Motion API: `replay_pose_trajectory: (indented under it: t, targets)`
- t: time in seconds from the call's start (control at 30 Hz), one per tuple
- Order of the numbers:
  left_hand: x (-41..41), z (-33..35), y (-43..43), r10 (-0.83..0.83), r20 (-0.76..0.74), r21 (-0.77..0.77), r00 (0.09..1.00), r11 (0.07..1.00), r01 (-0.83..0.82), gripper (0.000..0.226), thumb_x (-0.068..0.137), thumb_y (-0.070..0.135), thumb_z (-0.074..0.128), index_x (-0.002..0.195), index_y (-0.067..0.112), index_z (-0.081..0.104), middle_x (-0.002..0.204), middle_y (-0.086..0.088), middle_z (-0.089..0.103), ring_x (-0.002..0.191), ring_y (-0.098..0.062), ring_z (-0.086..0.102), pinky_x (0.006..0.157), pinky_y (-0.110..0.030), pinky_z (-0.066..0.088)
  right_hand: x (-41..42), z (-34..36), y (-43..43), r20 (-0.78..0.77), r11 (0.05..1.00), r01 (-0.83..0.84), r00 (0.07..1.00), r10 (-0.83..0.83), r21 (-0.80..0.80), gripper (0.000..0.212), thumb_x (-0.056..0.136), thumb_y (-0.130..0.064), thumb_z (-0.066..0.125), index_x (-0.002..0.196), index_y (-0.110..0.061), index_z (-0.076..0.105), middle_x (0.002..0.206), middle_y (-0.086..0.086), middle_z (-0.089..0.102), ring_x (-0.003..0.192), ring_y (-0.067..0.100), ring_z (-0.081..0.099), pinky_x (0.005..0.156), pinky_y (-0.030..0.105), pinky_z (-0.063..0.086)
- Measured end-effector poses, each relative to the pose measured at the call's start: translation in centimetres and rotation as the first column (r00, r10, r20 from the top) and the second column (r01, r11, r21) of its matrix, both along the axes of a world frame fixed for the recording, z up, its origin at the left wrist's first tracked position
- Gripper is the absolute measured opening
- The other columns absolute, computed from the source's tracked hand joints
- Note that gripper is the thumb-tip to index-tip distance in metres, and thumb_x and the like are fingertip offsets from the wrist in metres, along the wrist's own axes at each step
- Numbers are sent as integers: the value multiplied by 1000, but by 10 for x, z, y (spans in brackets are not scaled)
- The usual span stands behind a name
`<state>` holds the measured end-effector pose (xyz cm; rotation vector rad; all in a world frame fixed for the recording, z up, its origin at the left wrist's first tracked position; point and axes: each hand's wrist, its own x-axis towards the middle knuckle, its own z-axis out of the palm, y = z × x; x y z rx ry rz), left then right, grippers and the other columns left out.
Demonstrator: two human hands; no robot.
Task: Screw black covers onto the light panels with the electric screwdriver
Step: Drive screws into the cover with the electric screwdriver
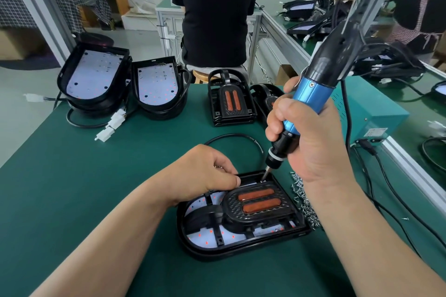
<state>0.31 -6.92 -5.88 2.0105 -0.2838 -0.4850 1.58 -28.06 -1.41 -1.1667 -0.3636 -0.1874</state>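
Broadly, a desk point(96, 176) covered with a dark green mat and edged by grey aluminium rails is seen in a workshop with a pale floor. Beyond its far edge a person in a black shirt point(214, 19) is seated on a wooden stool. A second green bench point(275, 7) along the right is loaded with more black lamps and cables.

At the near middle of the desk a black D-shaped light panel point(231, 252) with a white LED board is laid flat, and a black cover point(259, 202) with two orange reflector strips is seated on it. The blue-and-black electric screwdriver point(311, 94) is gripped by the right hand point(311, 149), tilted, its bit set down at the cover's far edge. The left hand point(205, 173) is rested with curled fingers on the panel's far rim; whether anything is pinched cannot be told. A heap of small silver screws point(304, 198) lies just right of the panel.

At the far left two stacks of uncovered panels point(94, 75) are stood tilted, with white connectors point(113, 123) beside them. A stack of spare covers point(230, 101) is placed at the far middle. A teal metal box point(369, 111) bears a white label point(376, 131), its print seemingly too small to be read.
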Motion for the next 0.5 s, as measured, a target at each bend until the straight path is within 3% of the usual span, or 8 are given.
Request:
replay_pose_trajectory:
  t: [0.13, 0.23, 0.33, 0.43, 0.5]
  targets:
    - [1, -2, -1, 5, 23, 6, 1000, 1000, -5, 12, 85, 24, 81, 79, 15, 78, 56, 7, 48, 54, -10, 38, 55, -18, 36, 0, 0, 1, 4, 998, -52, 999, 52, -22, 26, 86, 2, 58, 102, -18, 60, 68, 5, 46, 57, 23, 44, 56, 34, 44]
    - [1, -1, -1, -42, 27, 18, 999, 999, 41, 9, 85, 26, 82, 80, 19, 80, 59, 7, 56, 57, -8, 46, 61, -18, 41, 0, 0, -3, 24, 989, -145, 989, 145, -8, 26, 84, -8, 62, 108, -18, 61, 69, 4, 47, 56, 21, 44, 55, 31, 44]
    - [2, 0, 2, -97, 4, -8, 995, 995, 97, 10, 85, 29, 81, 83, 20, 81, 61, 3, 58, 58, -9, 47, 63, -20, 41, 0, -3, -9, 36, 973, -219, 976, 216, 78, 30, 85, -14, 61, 114, -17, 64, 71, -1, 48, 56, 17, 45, 54, 28, 44]
    - [2, 2, 6, -112, 8, -53, 994, 992, 112, 17, 83, 35, 83, 89, 19, 82, 75, -15, 70, 67, -11, 56, 73, -29, 47, 2, -3, -17, 53, 952, -248, 969, 242, 181, 36, 80, -15, 66, 115, -17, 61, 70, -3, 47, 57, 13, 44, 54, 26, 42]
    - [4, 2, 7, -99, 21, -71, 995, 992, 100, 16, 84, 34, 85, 91, 20, 82, 77, -13, 73, 69, -9, 58, 74, -25, 47, 4, -2, -21, 74, 942, -237, 971, 226, 238, 40, 77, -18, 74, 115, -18, 61, 71, -4, 46, 58, 12, 43, 56, 26, 42]
